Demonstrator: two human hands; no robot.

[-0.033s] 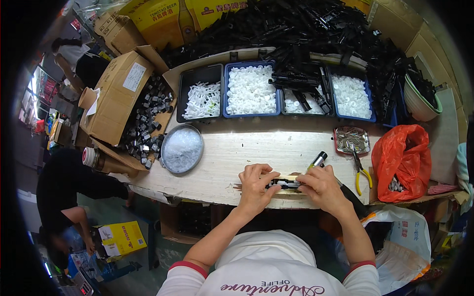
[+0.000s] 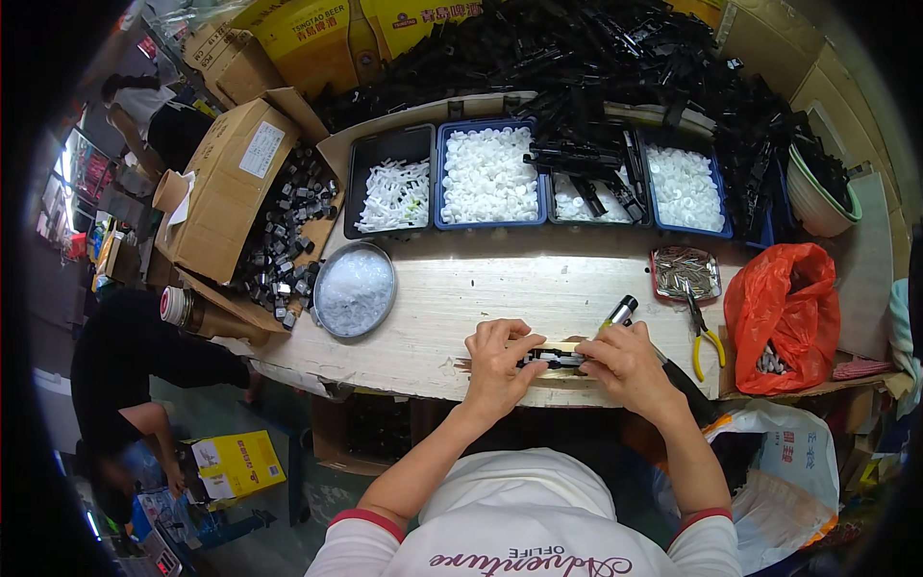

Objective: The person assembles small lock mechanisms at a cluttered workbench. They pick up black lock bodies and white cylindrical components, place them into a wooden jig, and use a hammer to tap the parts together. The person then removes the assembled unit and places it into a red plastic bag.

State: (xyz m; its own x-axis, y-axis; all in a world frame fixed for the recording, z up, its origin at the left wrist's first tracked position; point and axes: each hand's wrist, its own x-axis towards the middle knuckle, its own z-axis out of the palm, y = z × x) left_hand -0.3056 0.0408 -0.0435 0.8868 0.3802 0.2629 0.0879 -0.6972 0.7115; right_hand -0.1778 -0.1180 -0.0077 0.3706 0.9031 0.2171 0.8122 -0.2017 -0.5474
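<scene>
At the table's front edge sits a narrow black casing with white parts inside [image 2: 555, 359], resting on a pale block [image 2: 553, 376]. My left hand [image 2: 500, 363] pinches its left end between thumb and fingers. Fingers of my right hand [image 2: 627, 367] press together on the casing's right end; the fingertips hide part of it. Just beyond the right hand, a black and silver cylindrical tool [image 2: 622, 311] pokes out, its lower part covered by that hand. Farther right, yellow-handled pliers [image 2: 710, 348] lie with their jaws on a red tray of small metal pins [image 2: 685, 272].
Bins of white plastic parts [image 2: 488, 176] line the back, below a heap of black casings [image 2: 577, 58]. Left are a round metal dish [image 2: 354, 290] and a tipped carton [image 2: 231, 192] spilling dark blocks. A red plastic bag [image 2: 784, 308] stands right. Another person [image 2: 135, 385] bends at far left.
</scene>
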